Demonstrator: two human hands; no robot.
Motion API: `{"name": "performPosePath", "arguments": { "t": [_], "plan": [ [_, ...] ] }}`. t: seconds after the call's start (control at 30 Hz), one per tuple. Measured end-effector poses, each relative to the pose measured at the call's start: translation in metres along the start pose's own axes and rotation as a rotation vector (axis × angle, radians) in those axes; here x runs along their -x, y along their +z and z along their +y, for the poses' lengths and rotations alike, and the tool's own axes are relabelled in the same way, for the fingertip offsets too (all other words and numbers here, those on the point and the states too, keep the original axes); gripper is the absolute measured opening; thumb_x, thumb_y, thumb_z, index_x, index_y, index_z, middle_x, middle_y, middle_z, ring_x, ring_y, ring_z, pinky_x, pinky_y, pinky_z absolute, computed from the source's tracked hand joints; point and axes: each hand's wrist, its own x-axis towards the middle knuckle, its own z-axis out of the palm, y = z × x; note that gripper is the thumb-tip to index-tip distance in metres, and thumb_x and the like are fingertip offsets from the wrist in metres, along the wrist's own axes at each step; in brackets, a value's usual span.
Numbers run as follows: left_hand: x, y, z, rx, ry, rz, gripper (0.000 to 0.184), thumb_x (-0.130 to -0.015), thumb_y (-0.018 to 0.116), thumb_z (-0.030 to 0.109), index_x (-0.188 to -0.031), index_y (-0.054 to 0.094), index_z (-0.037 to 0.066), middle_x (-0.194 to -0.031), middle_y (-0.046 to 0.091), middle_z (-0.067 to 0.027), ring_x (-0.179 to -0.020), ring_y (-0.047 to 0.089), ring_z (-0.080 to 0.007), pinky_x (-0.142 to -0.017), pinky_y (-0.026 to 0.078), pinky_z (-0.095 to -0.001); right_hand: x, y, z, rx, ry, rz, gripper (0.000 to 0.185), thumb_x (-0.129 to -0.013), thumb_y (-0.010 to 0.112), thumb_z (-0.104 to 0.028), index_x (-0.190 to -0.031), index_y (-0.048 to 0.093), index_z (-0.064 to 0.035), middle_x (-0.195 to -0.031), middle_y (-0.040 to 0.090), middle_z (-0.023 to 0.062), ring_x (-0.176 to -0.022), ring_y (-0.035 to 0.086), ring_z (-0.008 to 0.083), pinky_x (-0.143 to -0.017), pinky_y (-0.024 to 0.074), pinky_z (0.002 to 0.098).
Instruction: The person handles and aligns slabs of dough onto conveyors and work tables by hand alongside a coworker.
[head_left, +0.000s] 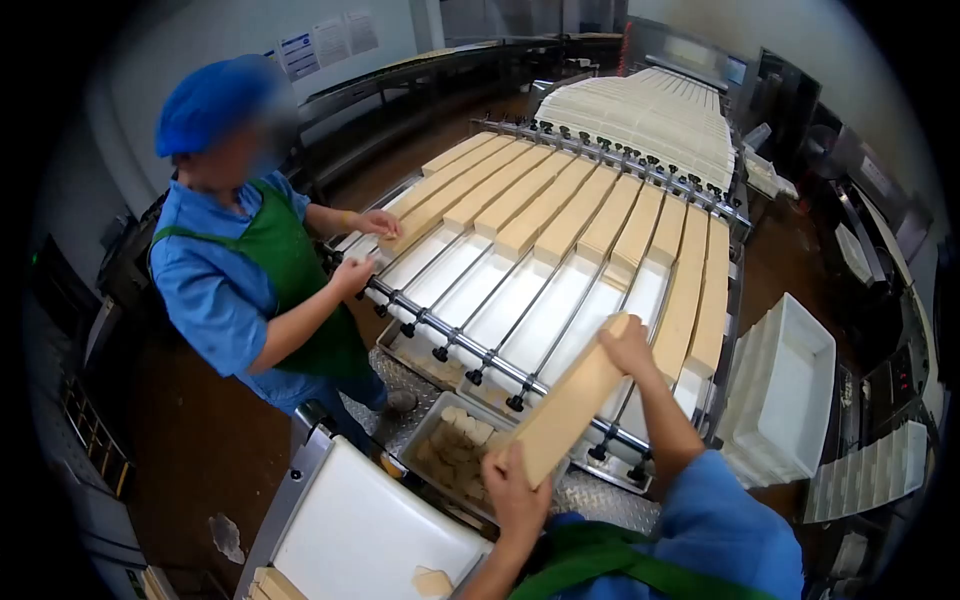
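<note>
A long pale-yellow block (570,400), which looks like many thin pieces stacked in a row, lies slantwise between my two hands. My left hand (518,495) grips its near lower end. Around the far upper end my right hand (628,348) is closed. The block is above the front rail of a white conveyor (515,300) with metal lane dividers. Similar long blocks (610,215) fill the lanes farther back. To the left, a co-worker in a blue cap and green apron (318,320) has one hand (378,223) at the leftmost block.
Below the rail, a bin (425,415) holds broken pale pieces. A white belt (370,520) runs at lower left, with a few pieces on it. White crates (790,390) are stacked at right. Black knobs (515,403) stick out along the rail.
</note>
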Motion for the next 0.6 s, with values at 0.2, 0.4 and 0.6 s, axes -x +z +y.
{"name": "performPosePath", "arguments": {
  "t": [0.2, 0.4, 0.6],
  "plan": [
    [-0.035, 0.077, 0.027, 0.123, 0.018, -0.334, 0.07, -0.075, 0.078, 0.023, -0.133, 0.043, 0.007, -0.128, 0.035, -0.0253, -0.112, 0.046, -0.0426, -0.092, 0.044, -0.0435, -0.112, -0.032, 0.047, 0.621, -0.12, -0.098, 0.06, -0.091, 0.036, -0.049, -0.12, 0.056, -0.0005, -0.118, 0.059, 0.0223, -0.111, 0.055, 0.0382, -0.097, 0.0371, 0.0541],
    [-0.063, 0.12, 0.034, 0.145, -0.021, -0.37, 0.07, -0.076, 0.078, 0.026, -0.134, 0.043, 0.009, -0.131, 0.032, -0.0263, -0.113, 0.047, -0.0429, -0.092, 0.045, -0.0422, -0.201, -0.004, 0.071, 0.574, -0.102, -0.104, 0.056, -0.095, 0.03, -0.046, -0.108, 0.061, -0.0019, -0.113, 0.063, 0.0175, -0.107, 0.058, 0.0382, -0.096, 0.0342, 0.0574],
    [-0.093, 0.182, 0.028, 0.158, 0.049, -0.368, 0.058, -0.083, 0.067, 0.008, -0.136, 0.043, 0.012, -0.136, 0.028, -0.0258, -0.107, 0.054, -0.0353, -0.091, 0.048, -0.0379, -0.226, -0.035, 0.057, 0.639, -0.094, 0.1, 0.053, -0.094, 0.038, -0.044, -0.112, 0.059, 0.0005, -0.108, 0.063, 0.0243, -0.101, 0.06, 0.0389, -0.094, 0.0382, 0.0541]
  ]
}}
